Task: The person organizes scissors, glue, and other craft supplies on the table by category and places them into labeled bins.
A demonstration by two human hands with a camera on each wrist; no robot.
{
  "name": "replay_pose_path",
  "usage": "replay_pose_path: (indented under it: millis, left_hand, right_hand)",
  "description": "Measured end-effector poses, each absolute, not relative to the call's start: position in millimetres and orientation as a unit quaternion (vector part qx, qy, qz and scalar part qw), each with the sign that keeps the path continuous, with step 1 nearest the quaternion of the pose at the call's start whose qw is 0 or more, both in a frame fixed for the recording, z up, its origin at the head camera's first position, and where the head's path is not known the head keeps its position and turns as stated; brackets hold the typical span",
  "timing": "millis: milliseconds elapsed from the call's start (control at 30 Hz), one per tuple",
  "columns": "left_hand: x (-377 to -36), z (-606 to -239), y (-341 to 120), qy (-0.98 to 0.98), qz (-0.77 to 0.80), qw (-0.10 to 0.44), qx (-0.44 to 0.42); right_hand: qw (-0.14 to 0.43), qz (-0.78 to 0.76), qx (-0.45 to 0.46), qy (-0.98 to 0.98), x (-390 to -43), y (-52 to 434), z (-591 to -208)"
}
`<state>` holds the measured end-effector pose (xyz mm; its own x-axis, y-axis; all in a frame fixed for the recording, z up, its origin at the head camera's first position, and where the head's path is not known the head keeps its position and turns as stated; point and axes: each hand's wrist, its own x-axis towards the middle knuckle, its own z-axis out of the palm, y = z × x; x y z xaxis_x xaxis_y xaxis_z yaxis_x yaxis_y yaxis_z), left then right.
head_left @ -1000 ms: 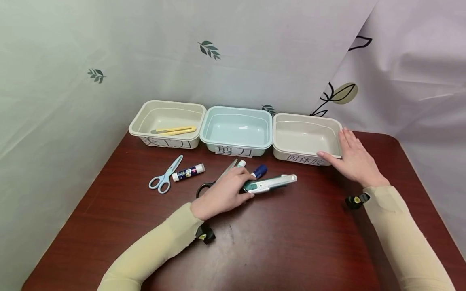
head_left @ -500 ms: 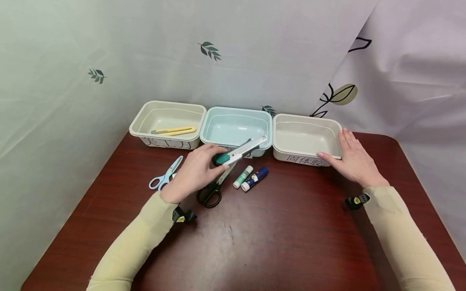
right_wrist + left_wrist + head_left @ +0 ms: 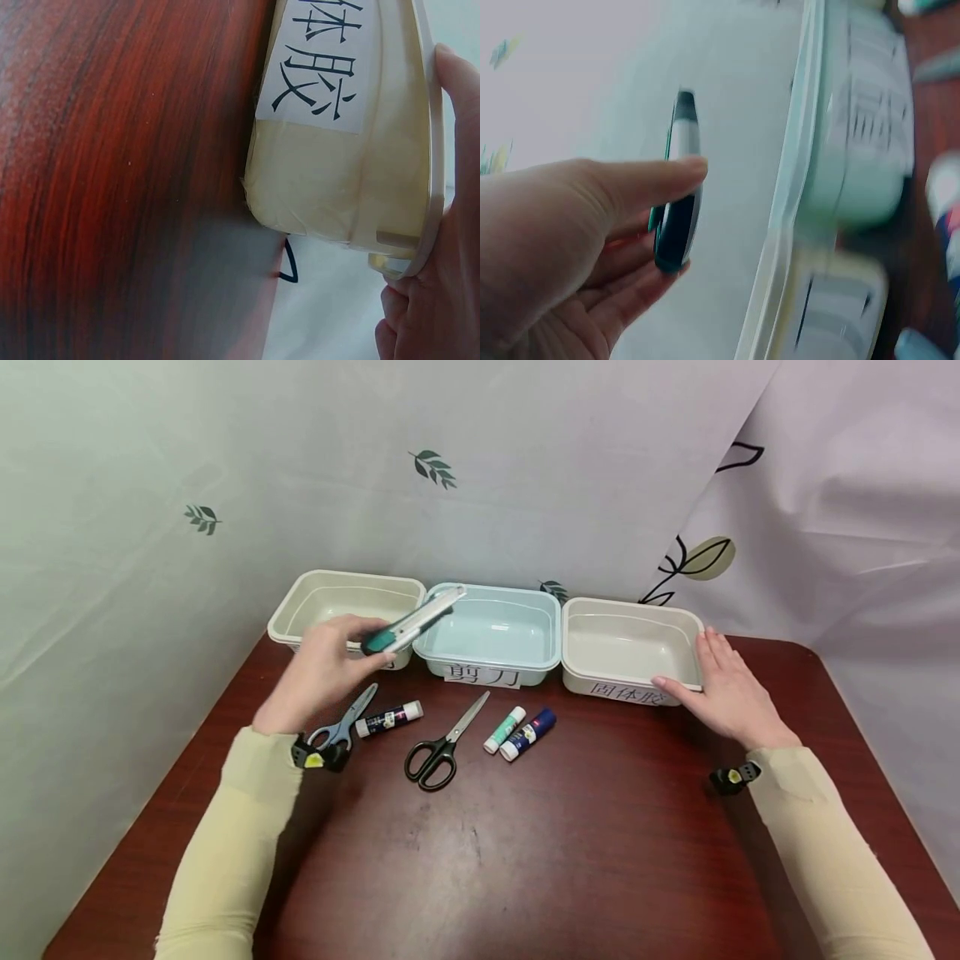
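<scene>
My left hand [image 3: 322, 664] grips a green and silver utility knife [image 3: 411, 622] in the air over the front of the left cream bin [image 3: 300, 602], its blade end slanting toward the blue bin [image 3: 491, 656]. In the left wrist view the knife [image 3: 676, 199] sits between thumb and fingers. My right hand [image 3: 723, 689] rests with straight fingers on the near right corner of the right cream bin [image 3: 600, 672]; that bin's rim [image 3: 431, 180] touches the thumb in the right wrist view.
On the dark red table [image 3: 562, 860] lie black scissors [image 3: 438, 752], light blue scissors [image 3: 347, 722] and three glue sticks [image 3: 388, 718] [image 3: 504, 729] [image 3: 527, 734]. A curtain hangs behind the bins.
My left hand lifted the utility knife off the table and carried it up and to the left, from the table's middle to above the left cream bin. The right hand stayed put.
</scene>
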<state>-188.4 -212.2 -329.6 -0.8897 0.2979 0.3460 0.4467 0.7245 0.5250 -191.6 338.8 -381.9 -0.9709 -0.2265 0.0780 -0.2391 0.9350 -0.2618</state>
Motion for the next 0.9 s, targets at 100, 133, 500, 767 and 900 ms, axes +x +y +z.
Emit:
replay_pose_path:
  millis: [100, 133, 500, 767, 900]
  left_hand:
    - [-195, -328, -233, -0.929, -0.304, 0.118, -0.177]
    - [-198, -328, -238, -0.931, -0.300, 0.119, -0.170]
    - [-228, -323, -287, -0.952, -0.249, 0.103, -0.143]
    - [-256, -327, -300, -0.970, -0.210, 0.028, -0.123]
    - [-269, -333, -302, -0.973, -0.201, 0.012, -0.113]
  right_hand:
    - [0.025, 0.134, 0.119, -0.984, -191, 339, -381]
    - [0.025, 0.134, 0.119, -0.984, -191, 339, -381]
    - [0.025, 0.138, 0.119, -0.983, -191, 338, -382]
    - [0.024, 0.138, 0.117, -0.983, -191, 339, -381]
    - [0.023, 0.141, 0.117, -0.983, -192, 337, -380]
